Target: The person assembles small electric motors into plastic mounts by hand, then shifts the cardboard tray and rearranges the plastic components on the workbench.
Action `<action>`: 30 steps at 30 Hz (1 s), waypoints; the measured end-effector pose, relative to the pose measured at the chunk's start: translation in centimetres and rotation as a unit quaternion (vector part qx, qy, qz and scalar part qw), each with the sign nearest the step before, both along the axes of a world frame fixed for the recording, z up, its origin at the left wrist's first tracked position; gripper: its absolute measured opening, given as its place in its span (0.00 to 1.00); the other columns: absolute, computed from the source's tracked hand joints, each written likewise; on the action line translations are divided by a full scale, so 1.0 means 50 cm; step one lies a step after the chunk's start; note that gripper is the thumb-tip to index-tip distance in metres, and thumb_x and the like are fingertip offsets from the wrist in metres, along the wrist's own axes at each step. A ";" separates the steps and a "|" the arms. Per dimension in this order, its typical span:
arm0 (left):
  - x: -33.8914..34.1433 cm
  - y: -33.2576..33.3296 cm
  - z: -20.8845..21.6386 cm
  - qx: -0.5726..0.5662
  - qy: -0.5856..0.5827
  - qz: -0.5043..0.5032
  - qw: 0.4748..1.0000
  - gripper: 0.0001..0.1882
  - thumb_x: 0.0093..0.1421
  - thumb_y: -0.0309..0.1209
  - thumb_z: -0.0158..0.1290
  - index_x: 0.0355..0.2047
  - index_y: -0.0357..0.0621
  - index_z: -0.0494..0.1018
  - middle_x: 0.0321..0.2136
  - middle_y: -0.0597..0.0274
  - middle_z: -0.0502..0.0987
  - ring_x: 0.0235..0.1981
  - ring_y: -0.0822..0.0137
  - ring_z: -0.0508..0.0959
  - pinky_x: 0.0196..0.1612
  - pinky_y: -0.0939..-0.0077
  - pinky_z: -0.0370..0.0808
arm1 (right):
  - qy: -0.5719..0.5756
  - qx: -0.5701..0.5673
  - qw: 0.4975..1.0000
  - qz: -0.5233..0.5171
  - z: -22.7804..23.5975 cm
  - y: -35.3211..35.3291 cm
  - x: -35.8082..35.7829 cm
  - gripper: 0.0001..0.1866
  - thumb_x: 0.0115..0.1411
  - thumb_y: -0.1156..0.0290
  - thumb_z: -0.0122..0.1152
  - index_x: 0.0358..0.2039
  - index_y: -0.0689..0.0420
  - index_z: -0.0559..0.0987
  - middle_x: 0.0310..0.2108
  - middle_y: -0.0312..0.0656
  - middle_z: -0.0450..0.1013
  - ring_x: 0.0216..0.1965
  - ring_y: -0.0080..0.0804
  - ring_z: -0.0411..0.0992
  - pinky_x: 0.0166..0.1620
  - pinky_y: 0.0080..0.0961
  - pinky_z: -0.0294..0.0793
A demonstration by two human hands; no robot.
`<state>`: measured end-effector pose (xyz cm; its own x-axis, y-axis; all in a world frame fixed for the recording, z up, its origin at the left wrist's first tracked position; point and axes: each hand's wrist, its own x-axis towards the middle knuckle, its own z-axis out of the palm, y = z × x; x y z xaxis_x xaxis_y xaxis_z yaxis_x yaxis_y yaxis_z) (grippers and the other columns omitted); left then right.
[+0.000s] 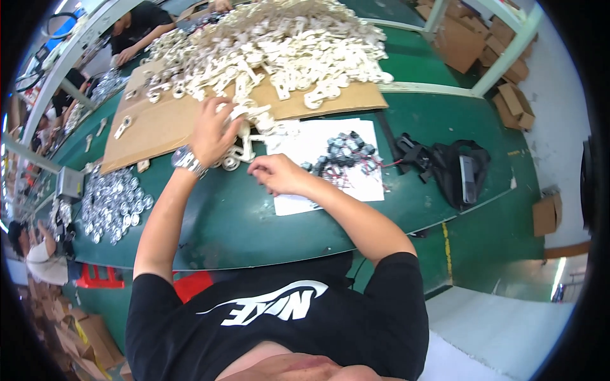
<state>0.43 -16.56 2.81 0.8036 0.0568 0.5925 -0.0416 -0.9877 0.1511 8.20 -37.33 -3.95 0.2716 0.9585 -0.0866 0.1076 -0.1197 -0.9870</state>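
Note:
My left hand (214,134) reaches over the near edge of the cardboard sheet, its fingers apart and touching cream-white plastic parts (254,114) there. Several of these parts spill off the cardboard onto the green table, just right of that hand. My right hand (279,174) is above the table and the left edge of a white paper sheet (292,204). Its fingers are curled together, and whatever they may hold is hidden. On the paper lies a cluster of small metal motor-like parts (349,149) with dark and red wires.
A large heap of cream-white parts (286,51) covers the cardboard (152,140). Shiny round clear pieces (114,203) lie at left on the green table (241,235). A black bag (448,171) sits at right. Posts (495,66) frame the table; another person (143,32) works beyond.

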 end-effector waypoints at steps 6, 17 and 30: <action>-0.072 -0.022 -0.002 -0.190 -0.078 0.032 0.978 0.09 0.64 0.30 0.60 0.40 0.38 0.77 0.39 0.53 0.76 0.43 0.54 0.75 0.47 0.65 0.72 | 0.005 -0.022 1.000 0.002 0.009 0.000 0.000 0.11 0.69 0.75 0.51 0.45 0.64 0.80 0.29 0.43 0.78 0.19 0.25 0.76 0.21 0.24 0.78; -0.176 -0.034 -0.051 -0.676 -0.033 -0.010 0.736 0.17 0.72 0.39 0.46 0.50 0.38 0.71 0.48 0.49 0.82 0.44 0.63 0.82 0.49 0.68 0.79 | 0.096 -0.048 0.992 0.060 0.053 -0.001 0.045 0.11 0.72 0.70 0.55 0.50 0.60 0.79 0.33 0.39 0.79 0.25 0.22 0.76 0.27 0.20 0.78; -0.208 -0.021 -0.055 -0.764 0.019 -0.044 0.644 0.14 0.73 0.41 0.52 0.48 0.45 0.67 0.35 0.68 0.73 0.31 0.77 0.72 0.35 0.79 0.70 | -0.493 -0.112 0.862 0.024 0.156 -0.138 0.066 0.10 0.59 0.75 0.65 0.42 0.59 0.84 0.34 0.47 0.76 0.37 0.47 0.76 0.42 0.39 0.77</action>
